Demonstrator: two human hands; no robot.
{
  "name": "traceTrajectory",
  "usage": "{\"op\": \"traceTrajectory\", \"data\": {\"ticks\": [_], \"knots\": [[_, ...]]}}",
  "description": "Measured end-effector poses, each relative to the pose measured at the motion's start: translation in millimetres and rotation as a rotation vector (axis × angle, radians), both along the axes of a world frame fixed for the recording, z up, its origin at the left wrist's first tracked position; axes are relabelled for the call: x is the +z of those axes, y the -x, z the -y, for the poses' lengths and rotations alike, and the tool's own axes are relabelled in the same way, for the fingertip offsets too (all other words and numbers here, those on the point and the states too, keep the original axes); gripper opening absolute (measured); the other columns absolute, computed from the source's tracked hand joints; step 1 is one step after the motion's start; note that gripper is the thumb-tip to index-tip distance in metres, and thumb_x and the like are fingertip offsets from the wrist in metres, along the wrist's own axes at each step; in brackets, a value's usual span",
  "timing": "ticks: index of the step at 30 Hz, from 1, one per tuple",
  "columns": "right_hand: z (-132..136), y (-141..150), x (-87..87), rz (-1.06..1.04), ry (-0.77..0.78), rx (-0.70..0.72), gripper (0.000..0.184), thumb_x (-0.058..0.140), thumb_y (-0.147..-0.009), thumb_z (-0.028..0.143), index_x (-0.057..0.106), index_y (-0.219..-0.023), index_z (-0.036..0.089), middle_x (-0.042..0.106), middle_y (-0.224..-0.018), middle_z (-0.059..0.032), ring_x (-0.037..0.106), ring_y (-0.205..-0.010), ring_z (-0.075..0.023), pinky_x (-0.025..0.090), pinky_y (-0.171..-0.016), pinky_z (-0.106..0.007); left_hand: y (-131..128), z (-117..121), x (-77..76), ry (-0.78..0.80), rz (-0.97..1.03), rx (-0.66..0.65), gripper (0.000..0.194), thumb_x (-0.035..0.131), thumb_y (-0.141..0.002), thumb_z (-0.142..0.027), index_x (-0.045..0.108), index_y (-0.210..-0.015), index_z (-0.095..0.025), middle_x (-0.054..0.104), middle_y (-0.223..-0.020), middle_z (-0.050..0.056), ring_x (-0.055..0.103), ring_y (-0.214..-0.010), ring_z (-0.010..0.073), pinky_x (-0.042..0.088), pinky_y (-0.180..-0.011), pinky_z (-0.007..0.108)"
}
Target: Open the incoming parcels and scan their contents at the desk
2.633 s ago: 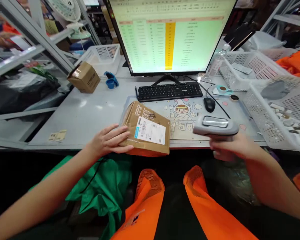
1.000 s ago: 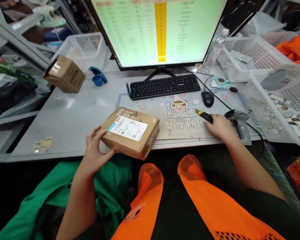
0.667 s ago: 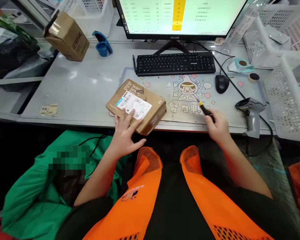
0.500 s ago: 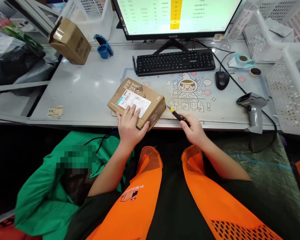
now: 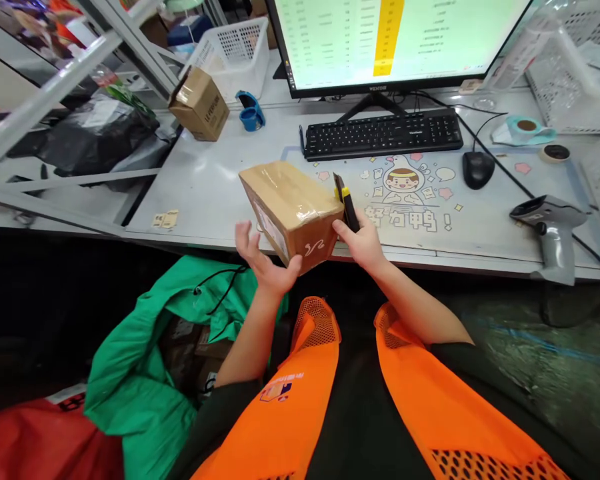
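Observation:
A brown cardboard box (image 5: 295,193) is tipped up at the desk's front edge, its taped side facing up and its labelled side turned to the left. My left hand (image 5: 270,263) is at its left with fingers spread; the thumb lies against the near end of the box. In my right hand (image 5: 363,243) is a black and yellow utility knife (image 5: 349,208), its blade pointing up and away. The thumb of that hand presses on the box's right corner.
Behind the box are a keyboard (image 5: 383,133) and a monitor. To the right lie a mouse (image 5: 478,170) and a barcode scanner (image 5: 553,233). A small carton (image 5: 200,103) and a blue tape dispenser (image 5: 251,112) stand at the back left. A green bag (image 5: 145,373) hangs below left.
The box has been turned from label up to taped side up. My left hand has come off its top to the left side. My right hand has brought the knife to its corner.

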State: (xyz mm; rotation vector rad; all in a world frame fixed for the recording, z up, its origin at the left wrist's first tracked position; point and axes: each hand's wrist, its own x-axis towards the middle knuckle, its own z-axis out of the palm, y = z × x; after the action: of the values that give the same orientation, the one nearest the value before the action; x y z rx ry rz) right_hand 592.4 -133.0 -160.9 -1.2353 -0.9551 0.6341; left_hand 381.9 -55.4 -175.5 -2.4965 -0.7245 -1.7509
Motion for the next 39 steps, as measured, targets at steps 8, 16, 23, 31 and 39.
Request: {"op": "traceTrajectory", "data": {"ticks": [8,16,23,31,39], "knots": [[50,-3,1.7,0.568,-0.181,-0.242,0.058,0.048,-0.109,0.061,0.067,-0.146,0.02,0.075,-0.121,-0.0153,0.073,-0.11,-0.0302,0.061,-0.099,-0.048,-24,-25,48.6,0.016,-0.092,-0.124,0.05,0.057,-0.092,-0.069,0.062,-0.117,-0.027,0.069,-0.123,0.012,0.066,-0.126,0.0351,0.041,-0.12,0.061],[100,-5,3.9,0.875,-0.005,-0.163,0.051,0.061,-0.107,0.047,0.068,-0.15,0.02,0.072,-0.102,-0.0109,0.07,-0.09,-0.0243,0.062,-0.083,-0.038,-50,-23,17.2,0.078,0.025,-0.156,0.06,0.039,-0.092,-0.078,0.065,-0.115,-0.028,0.068,-0.121,0.011,0.06,-0.13,0.039,0.025,-0.127,0.067],[88,-7,14.4,0.926,-0.029,-0.184,0.05,0.061,-0.108,0.048,0.07,-0.145,0.016,0.069,-0.095,-0.0092,0.067,-0.082,-0.0214,0.06,-0.079,-0.034,-51,-17,23.7,0.027,0.054,-0.161,0.057,0.041,-0.094,-0.075,0.062,-0.119,-0.028,0.068,-0.125,0.011,0.061,-0.129,0.037,0.027,-0.126,0.064],[95,-17,18.3,0.931,0.083,-0.123,0.052,0.06,-0.106,0.053,0.072,-0.144,0.019,0.07,-0.096,-0.0105,0.068,-0.084,-0.0235,0.06,-0.078,-0.036,-46,-13,27.5,0.094,0.005,-0.161,0.05,0.051,-0.094,-0.071,0.06,-0.116,-0.028,0.065,-0.127,0.011,0.058,-0.132,0.0387,0.023,-0.127,0.066],[91,-19,17.0,0.956,0.044,-0.136,0.054,0.059,-0.107,0.054,0.072,-0.145,0.018,0.07,-0.096,-0.0102,0.067,-0.083,-0.0227,0.059,-0.076,-0.035,-48,-12,30.1,0.099,0.002,-0.133,0.049,0.047,-0.094,-0.07,0.06,-0.112,-0.026,0.065,-0.125,0.013,0.058,-0.13,0.0387,0.023,-0.126,0.066]]}}
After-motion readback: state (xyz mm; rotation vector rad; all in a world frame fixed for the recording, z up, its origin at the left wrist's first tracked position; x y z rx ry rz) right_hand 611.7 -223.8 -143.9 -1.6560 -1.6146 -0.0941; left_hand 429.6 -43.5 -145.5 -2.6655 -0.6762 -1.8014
